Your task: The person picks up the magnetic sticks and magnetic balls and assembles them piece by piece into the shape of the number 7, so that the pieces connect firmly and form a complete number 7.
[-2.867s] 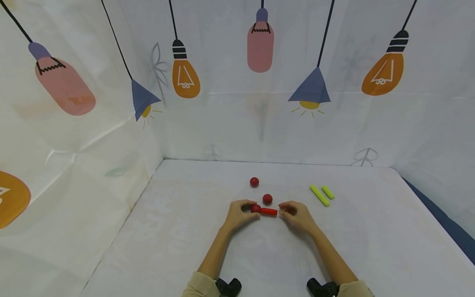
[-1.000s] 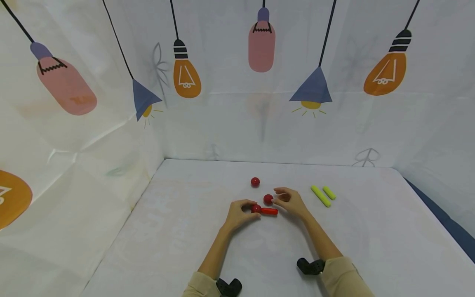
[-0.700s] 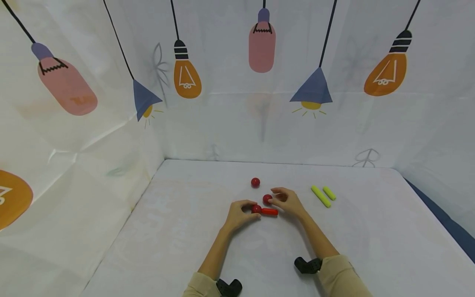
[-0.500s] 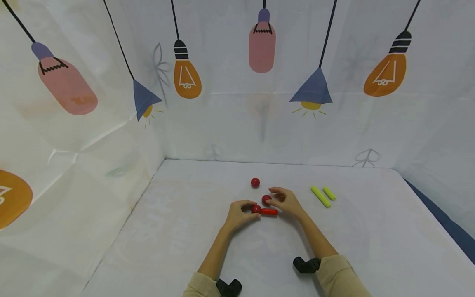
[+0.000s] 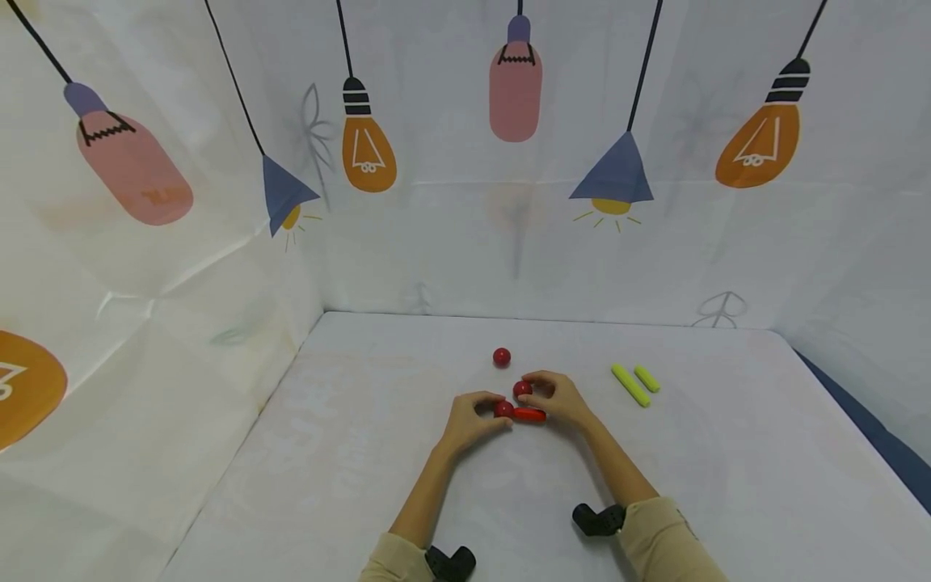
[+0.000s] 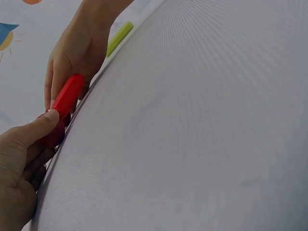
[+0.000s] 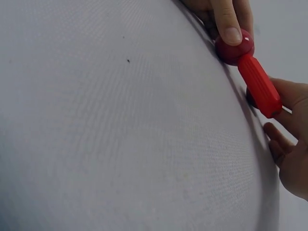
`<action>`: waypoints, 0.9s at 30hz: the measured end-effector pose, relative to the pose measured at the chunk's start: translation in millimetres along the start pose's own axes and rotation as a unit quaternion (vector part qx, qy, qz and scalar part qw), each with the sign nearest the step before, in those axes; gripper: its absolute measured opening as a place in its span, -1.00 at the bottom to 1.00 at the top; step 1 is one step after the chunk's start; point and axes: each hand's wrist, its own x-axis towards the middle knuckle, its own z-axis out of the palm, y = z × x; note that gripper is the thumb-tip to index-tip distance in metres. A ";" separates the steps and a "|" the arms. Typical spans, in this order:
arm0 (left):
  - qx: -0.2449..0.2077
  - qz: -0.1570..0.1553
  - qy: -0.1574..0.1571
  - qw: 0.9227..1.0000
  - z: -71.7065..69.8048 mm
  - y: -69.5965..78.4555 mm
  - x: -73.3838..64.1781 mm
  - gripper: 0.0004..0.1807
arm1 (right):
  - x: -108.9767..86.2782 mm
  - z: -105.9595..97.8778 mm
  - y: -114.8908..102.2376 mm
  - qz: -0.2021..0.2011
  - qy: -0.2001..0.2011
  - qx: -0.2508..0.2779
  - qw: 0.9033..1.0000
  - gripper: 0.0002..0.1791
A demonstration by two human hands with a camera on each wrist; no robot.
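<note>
My left hand [image 5: 465,422] pinches a red ball [image 5: 503,409] between thumb and fingers, low over the table. From this ball a ridged red stick [image 7: 260,86] points to the right, its end against the ball. Just behind the stick, my right hand [image 5: 563,402] has thumb and index finger round a second red ball [image 5: 522,390]. In the right wrist view the stick covers most of that second ball [image 7: 251,98]. The left wrist view shows the left thumb [image 6: 45,122] on the first ball, beside the stick's near end.
A third red ball [image 5: 502,357] lies farther back on the white table [image 5: 364,485]. To the right are a longer yellow-green stick [image 5: 630,385] and a shorter yellow-green stick [image 5: 646,378]. White sheets printed with lamps [image 5: 611,170] stand behind and at the left.
My right hand has moved from the stick's right end up and left to the second ball, and its fingers have come round it. The ball has shifted slightly left. The left hand stays put.
</note>
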 end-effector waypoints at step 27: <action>-0.008 0.059 0.014 0.998 -1.4 -0.4 -0.7 -0.59 | -15.1 -11.2 4.1 0.063 0.025 0.041 0.997 -0.47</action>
